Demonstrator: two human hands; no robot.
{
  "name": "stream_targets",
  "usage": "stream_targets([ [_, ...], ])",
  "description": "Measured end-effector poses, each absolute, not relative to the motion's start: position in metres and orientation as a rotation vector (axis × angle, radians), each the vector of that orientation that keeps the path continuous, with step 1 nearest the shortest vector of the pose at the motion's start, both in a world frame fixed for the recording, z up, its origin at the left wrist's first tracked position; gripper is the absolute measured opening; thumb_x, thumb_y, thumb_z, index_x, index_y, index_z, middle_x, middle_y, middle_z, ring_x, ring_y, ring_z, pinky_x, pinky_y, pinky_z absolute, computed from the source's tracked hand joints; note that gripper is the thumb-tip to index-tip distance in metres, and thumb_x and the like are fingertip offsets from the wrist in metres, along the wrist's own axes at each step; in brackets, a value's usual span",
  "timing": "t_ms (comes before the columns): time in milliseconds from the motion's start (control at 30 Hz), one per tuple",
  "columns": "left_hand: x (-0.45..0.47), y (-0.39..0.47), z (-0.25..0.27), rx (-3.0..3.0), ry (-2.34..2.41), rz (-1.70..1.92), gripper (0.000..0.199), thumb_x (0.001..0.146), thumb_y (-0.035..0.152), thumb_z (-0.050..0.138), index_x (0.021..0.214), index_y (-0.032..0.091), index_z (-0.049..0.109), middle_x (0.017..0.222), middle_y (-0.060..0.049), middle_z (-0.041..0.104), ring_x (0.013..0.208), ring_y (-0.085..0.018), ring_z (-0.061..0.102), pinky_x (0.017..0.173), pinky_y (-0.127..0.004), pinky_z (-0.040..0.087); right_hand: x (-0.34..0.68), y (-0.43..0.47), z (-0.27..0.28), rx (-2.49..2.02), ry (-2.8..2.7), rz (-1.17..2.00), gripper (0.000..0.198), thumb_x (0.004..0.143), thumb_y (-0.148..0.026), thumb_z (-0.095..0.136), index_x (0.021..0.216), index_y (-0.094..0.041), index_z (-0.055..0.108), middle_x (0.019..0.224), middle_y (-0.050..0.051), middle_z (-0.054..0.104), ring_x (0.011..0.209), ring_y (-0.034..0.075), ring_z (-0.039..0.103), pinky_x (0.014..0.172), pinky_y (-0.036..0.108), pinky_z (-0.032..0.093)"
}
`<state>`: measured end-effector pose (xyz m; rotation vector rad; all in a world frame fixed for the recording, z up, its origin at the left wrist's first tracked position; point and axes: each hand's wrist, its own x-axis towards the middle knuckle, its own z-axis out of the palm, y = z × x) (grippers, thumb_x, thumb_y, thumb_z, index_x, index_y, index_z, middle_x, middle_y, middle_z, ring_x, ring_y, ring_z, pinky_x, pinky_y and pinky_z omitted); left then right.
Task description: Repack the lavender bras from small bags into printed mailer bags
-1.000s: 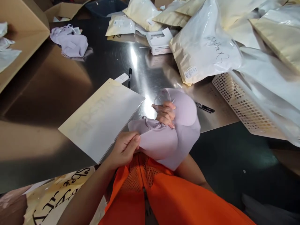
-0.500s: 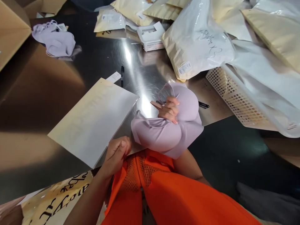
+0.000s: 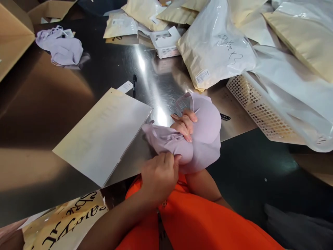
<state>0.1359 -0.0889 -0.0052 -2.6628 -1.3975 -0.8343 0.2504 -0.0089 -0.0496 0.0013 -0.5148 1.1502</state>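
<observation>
A lilac bra (image 3: 206,119) with moulded cups is held above the table edge, close to my body. My right hand (image 3: 186,125) comes up behind it, its fingers curled over the middle between the cups. A small dark bit shows beside those fingers, too small to name. Lower down, my left hand (image 3: 161,175) pinches the edge of the nearer cup, which is creased and bent there. To the left of the bra lies a flat whitish plastic-covered packet (image 3: 102,137).
A black marker (image 3: 134,85) and a white tag (image 3: 125,86) lie beyond the packet. Another lilac garment (image 3: 63,48) rests at the back left by a cardboard box (image 3: 14,38). Filled bags (image 3: 215,55), a small basket (image 3: 166,48) and a large white basket (image 3: 260,107) crowd the back and right.
My left hand has moved right from beside the packet and taken hold of the nearer cup's edge. That cup is now crumpled. My right hand keeps its grip.
</observation>
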Motion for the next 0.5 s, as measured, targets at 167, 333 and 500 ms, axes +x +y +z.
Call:
stream_targets([
  [167, 0.150, -0.094, -0.008, -2.675, -1.277, -0.886, 0.032, 0.092, 0.016, 0.051, 0.060, 0.021, 0.046, 0.050, 0.000, 0.046, 0.045, -0.015, 0.044, 0.046, -0.033, 0.026, 0.240, -0.016, -0.036, -0.123, -0.303, 1.172, 0.018, 0.086, -0.038, 0.044, 0.075, -0.025, 0.050, 0.096, -0.001, 0.072, 0.120, 0.018, 0.060, 0.101, 0.042, 0.048],
  [333, 0.155, -0.103, -0.013, -2.730, -1.240, -0.907, 0.027, 0.086, 0.010, 0.053, 0.061, 0.021, 0.049, 0.052, 0.000, 0.047, 0.046, -0.016, 0.046, 0.047, -0.034, 0.027, 0.238, -0.008, -0.029, -0.264, -0.108, 1.094, 0.020, 0.081, -0.045, 0.049, 0.072, -0.028, 0.051, 0.108, -0.003, 0.071, 0.127, 0.019, 0.054, 0.099, 0.042, 0.051],
  [500, 0.140, -0.104, -0.018, -2.960, -0.926, -0.971, 0.024, 0.083, 0.011, 0.054, 0.062, 0.022, 0.049, 0.053, 0.000, 0.048, 0.048, -0.017, 0.046, 0.047, -0.036, 0.027, 0.234, -0.013, -0.013, -0.327, -0.119, 1.042, 0.026, 0.080, -0.052, 0.051, 0.067, -0.029, 0.049, 0.107, -0.007, 0.071, 0.126, 0.017, 0.055, 0.096, 0.042, 0.052],
])
